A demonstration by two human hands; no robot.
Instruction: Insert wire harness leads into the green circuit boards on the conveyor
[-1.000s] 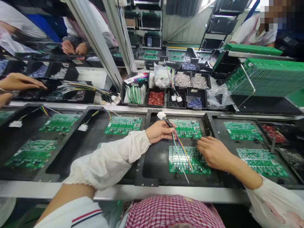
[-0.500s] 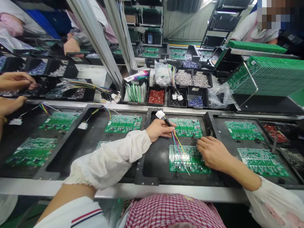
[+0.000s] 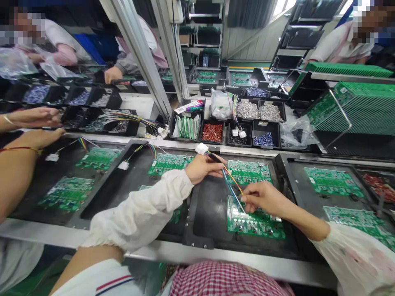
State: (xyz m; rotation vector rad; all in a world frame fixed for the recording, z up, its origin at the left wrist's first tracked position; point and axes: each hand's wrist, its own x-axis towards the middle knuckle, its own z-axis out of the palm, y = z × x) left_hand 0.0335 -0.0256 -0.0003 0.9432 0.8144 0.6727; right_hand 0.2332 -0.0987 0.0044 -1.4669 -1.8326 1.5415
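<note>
Between the fingers of my left hand [image 3: 202, 167] is a wire harness [image 3: 228, 185] with a white plug [image 3: 202, 148] at its upper end. My left hand is closed on it near the plug, and its coloured wires hang down to the right. My right hand [image 3: 261, 198] pinches some of those wires, among them a yellow and a red one, near their free ends. Below the right hand lies a green circuit board [image 3: 254, 226], partly covered by the hand and wires. A second circuit board [image 3: 249, 170] lies behind it in the same black tray [image 3: 210, 209].
Neighbouring trays hold more boards, such as the board [image 3: 333, 181] on the right. Behind stand bins of red parts [image 3: 212, 132], blue parts [image 3: 263, 139] and more harnesses [image 3: 239, 132]. A rack of green boards [image 3: 364, 105] stands at right. A co-worker's hands [image 3: 37, 127] are at left.
My right hand has moved left from the board's edge to the wires and now pinches some. My left hand still holds the harness. The camera view has shifted a little.
</note>
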